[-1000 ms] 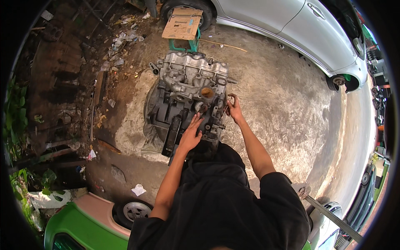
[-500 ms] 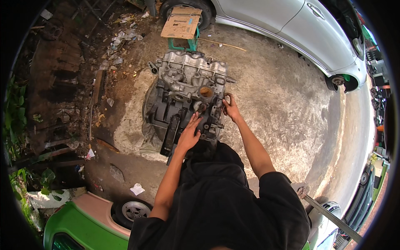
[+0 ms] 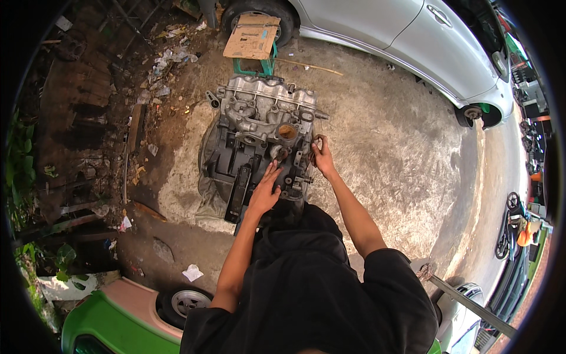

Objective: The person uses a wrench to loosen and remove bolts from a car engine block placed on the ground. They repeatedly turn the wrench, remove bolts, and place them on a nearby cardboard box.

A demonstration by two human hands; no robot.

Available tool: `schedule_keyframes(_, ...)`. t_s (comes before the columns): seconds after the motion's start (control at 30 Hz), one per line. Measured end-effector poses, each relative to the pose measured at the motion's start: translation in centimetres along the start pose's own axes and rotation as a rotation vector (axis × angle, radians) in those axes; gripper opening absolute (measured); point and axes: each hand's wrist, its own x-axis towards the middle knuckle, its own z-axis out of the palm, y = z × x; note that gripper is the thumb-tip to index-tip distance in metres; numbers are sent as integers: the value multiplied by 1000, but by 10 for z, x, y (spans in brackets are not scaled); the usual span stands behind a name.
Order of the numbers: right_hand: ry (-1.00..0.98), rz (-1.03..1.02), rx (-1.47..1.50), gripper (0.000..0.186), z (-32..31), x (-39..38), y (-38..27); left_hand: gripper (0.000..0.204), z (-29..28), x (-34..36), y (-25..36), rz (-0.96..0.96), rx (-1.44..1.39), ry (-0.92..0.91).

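A grimy engine with a silver valve cover and a round rust-brown opening in its intake stands on the concrete before me. My left hand lies on the dark lower front, below that opening, its fingers stretched out. At the engine's right edge, level with the opening, my right hand has its fingers curled round a small, thin object that I cannot make out.
Cardboard covers a teal stool behind the engine. A silver car stands above right, a green-and-pink car lower left. Debris and broken boards line the left. A motorbike rider in orange is at far right.
The whole view has shifted slightly. My right hand's fingers have shifted and curled more at the engine's edge; my left hand stays put. The motorbike rider has come into sight.
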Motion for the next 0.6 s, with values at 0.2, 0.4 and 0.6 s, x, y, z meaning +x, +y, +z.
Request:
schedule_keyframes(0.2,27,-161,-96,21,4,-21,-17,66,3,0,-5,6,-13,-2)
schedule_keyframes(0.4,87,-185,-228,21,14,-61,-31,64,5,0,-9,54,2,24)
schedule_keyframes(0.6,178,-310,-400,28,34,-111,-4,63,7,1,-11,52,17,31)
